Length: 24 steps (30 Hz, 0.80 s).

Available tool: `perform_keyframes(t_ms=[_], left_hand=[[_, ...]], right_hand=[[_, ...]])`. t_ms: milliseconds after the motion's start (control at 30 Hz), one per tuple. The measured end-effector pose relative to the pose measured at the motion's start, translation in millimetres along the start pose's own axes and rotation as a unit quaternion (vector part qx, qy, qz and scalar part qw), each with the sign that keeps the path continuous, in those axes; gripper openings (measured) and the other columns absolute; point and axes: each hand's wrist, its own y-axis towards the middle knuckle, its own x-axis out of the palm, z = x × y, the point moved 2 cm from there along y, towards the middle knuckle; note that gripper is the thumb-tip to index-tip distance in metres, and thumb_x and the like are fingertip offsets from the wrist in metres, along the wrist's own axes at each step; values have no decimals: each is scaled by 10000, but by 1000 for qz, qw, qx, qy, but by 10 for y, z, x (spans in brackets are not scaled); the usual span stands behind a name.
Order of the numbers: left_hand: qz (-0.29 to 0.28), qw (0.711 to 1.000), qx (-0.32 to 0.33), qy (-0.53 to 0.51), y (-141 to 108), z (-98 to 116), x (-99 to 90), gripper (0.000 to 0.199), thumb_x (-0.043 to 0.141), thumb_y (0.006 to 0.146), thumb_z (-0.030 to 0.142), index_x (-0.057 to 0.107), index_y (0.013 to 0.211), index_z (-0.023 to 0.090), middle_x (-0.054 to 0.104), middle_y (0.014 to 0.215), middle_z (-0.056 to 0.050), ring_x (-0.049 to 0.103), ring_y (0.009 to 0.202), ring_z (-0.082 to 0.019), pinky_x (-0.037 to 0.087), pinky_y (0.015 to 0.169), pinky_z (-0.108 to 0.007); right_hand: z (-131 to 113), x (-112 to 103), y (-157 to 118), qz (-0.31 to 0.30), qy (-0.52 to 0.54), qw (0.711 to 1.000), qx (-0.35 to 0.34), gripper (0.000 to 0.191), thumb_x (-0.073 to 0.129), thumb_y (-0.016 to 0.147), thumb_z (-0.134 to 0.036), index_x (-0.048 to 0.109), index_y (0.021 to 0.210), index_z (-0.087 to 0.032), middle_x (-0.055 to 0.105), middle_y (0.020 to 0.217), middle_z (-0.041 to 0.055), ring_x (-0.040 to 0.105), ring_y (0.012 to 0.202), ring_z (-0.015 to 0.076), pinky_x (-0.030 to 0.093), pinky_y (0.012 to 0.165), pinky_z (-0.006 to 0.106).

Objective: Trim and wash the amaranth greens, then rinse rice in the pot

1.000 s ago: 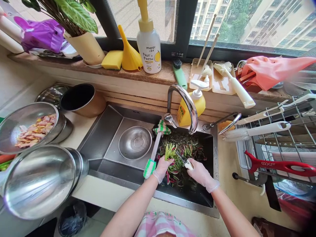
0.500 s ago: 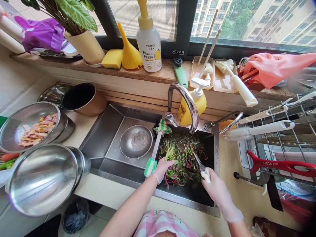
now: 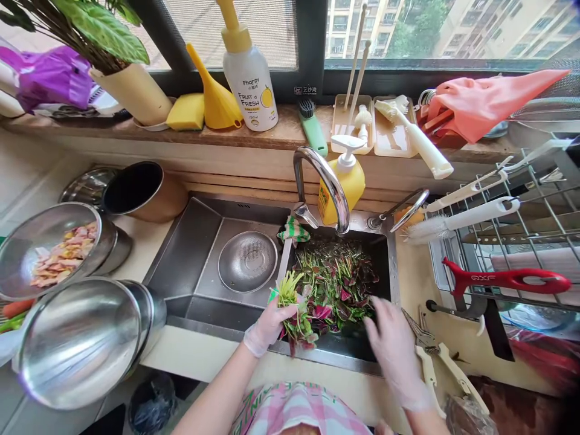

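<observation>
My gloved left hand is closed around a bunch of leafy greens, pale cut stems up and red-green leaves hanging down, over the front rim of the right basin. More red and green leaves lie in water in that basin. My gloved right hand hovers at the basin's front right corner with its fingers apart and nothing in them, a little blurred. On the counter to its right lie kitchen scissors with cream handles, blades spread apart.
The left basin holds a metal strainer. A faucet arches over the right basin, beside a yellow soap bottle. Metal bowls and a pot stand left; a wire rack with knives is at right.
My left hand has lifted a bunch of greens up and toward me. The scissors have left my right hand and lie on the counter. The view has shifted slightly.
</observation>
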Motion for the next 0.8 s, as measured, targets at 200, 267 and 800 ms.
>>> perform_keyframes(t_ms=[200,267,800], left_hand=[[-110,993,10,-29,-189,340,-7,439,835,613,418,633,918,176,537,664,39,464,601,-98,435,741,-292],[-104,993,18,-51,-225,459,-16,415,835,625,390,632,922,184,520,624,55,465,586,-94,448,815,-325],[151,987,-36,-38,462,-96,488,340,699,751,370,658,1006,150,721,971,-93,668,958,-257,488,925,-400]], right_hand=[[-1061,902,661,-318,85,919,-218,438,563,838,-150,628,1263,-237,411,1510,93,262,1435,306,204,1158,522],[-1000,1036,778,-357,73,919,-153,406,556,815,-91,675,1193,-176,445,1479,135,299,1422,298,205,1163,490],[-743,356,405,-336,444,831,2,365,567,836,-374,687,1139,-209,736,1026,56,653,974,230,479,923,347]])
